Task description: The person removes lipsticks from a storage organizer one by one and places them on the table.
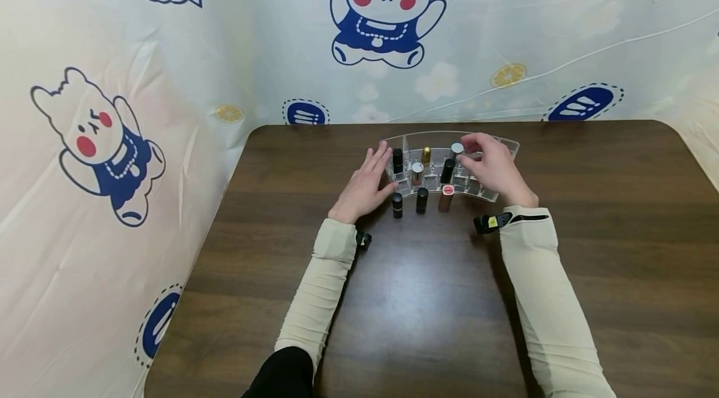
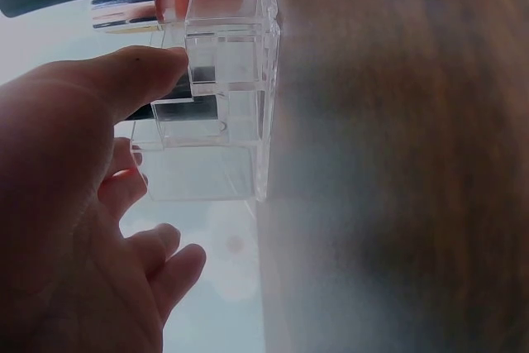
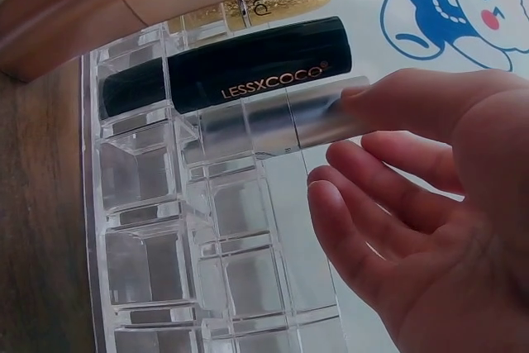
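A clear curved lipstick organizer (image 1: 487, 193) stands at the back of the table with several tubes in its compartments. My right hand (image 1: 497, 167) pinches the top of a silver lipstick tube (image 3: 273, 121) that stands in a rear compartment, beside a black tube (image 3: 248, 68) lettered LESSXCOCO. At the organizer's left end, my left hand (image 1: 364, 189) rests with fingers extended, the thumb (image 2: 145, 72) right at its clear wall. A black tube (image 1: 397, 161), a gold tube (image 1: 426, 155) and a silver-capped tube (image 1: 417, 173) also sit in the organizer.
Two black tubes, one left (image 1: 397, 205) and one in the middle (image 1: 422, 200), and a rose-brown tube (image 1: 445, 199) stand upright on the brown table (image 1: 415, 298) before the organizer. A patterned cloth (image 1: 269, 42) hangs behind the table's back edge and along its left side.
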A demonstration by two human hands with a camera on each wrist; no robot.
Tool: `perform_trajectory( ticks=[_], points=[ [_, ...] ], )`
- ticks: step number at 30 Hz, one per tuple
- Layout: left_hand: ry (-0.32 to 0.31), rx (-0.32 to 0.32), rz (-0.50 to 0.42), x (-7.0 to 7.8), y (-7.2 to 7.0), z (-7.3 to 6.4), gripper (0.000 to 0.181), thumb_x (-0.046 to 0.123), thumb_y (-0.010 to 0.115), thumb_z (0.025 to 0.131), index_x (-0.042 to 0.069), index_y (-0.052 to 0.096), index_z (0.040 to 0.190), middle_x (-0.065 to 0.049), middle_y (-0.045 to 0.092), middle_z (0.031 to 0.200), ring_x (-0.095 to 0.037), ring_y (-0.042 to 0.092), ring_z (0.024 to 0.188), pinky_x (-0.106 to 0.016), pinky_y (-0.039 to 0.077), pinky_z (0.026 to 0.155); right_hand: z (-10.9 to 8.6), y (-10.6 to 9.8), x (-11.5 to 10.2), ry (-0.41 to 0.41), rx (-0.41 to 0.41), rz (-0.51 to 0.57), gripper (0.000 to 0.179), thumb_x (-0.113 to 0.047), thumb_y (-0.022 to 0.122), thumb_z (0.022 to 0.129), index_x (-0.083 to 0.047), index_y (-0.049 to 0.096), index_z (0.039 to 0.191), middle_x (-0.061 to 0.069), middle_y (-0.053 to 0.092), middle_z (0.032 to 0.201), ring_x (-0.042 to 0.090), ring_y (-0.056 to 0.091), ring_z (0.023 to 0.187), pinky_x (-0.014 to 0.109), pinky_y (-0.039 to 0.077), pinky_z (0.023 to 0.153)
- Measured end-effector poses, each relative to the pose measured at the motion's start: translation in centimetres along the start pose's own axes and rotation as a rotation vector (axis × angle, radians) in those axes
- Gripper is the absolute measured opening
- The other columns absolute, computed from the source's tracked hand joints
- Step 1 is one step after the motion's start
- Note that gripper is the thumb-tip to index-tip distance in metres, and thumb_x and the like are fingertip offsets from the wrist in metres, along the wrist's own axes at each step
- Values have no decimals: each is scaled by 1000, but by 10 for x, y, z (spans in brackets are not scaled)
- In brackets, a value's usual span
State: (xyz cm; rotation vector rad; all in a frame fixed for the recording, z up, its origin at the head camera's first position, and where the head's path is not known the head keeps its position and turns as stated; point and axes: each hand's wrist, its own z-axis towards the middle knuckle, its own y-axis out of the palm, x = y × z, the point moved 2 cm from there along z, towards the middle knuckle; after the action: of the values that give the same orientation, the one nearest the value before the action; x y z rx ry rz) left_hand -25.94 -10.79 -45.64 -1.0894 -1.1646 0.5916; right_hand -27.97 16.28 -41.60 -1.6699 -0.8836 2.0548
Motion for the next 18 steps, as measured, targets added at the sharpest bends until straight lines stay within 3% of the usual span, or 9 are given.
perform_trajectory(
  ticks=[18],
  points=[
    [4, 8, 18, -1, 1, 0, 75, 41, 53, 98, 18, 11, 157, 7, -5, 164, -30, 6, 152, -60, 28, 113, 4, 4, -2, -16, -34, -38, 38, -9, 59, 94, 6, 52, 129, 26, 60, 117, 38, 60, 105, 52, 50, 89]
  ],
)
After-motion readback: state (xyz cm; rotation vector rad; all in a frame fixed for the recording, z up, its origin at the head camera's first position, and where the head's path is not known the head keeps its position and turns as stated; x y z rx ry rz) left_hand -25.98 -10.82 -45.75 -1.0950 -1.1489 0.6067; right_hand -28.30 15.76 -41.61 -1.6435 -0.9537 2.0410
